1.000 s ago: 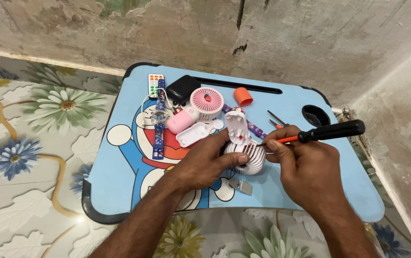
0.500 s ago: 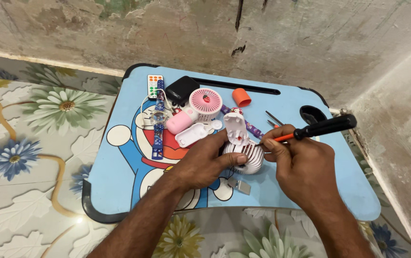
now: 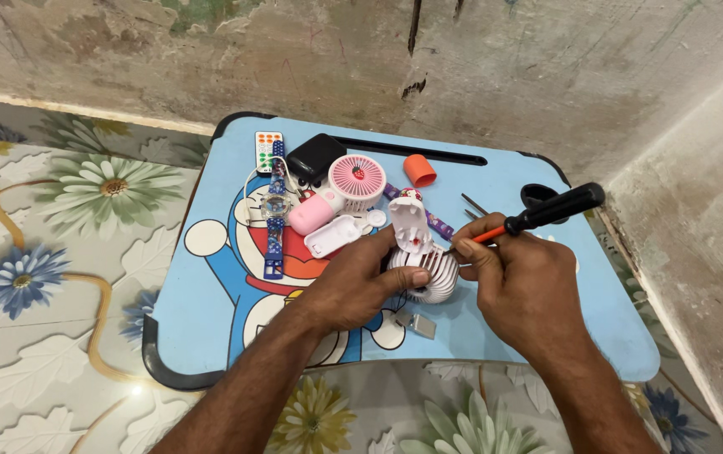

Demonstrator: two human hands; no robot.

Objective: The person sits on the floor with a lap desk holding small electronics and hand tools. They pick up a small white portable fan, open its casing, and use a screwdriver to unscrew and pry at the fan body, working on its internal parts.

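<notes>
rough plaster walls corner a blue cartoon lap table (image 3: 546, 336) on flowered flooring. your left hand (image 3: 353, 286) grips the white mini fan (image 3: 423, 252) near the table's middle, fingers wrapped round its ribbed grille. your right hand (image 3: 521, 286) pinches a black-handled screwdriver (image 3: 538, 214), tip at the fan's body. a pink fan (image 3: 340, 192) lies just behind.

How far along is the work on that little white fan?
Done: a white cover piece lies detached on the blue table. In hand: left hand steadies the white fan; right hand works a screwdriver at it. Left: the fan remains open, unassembled.
</notes>
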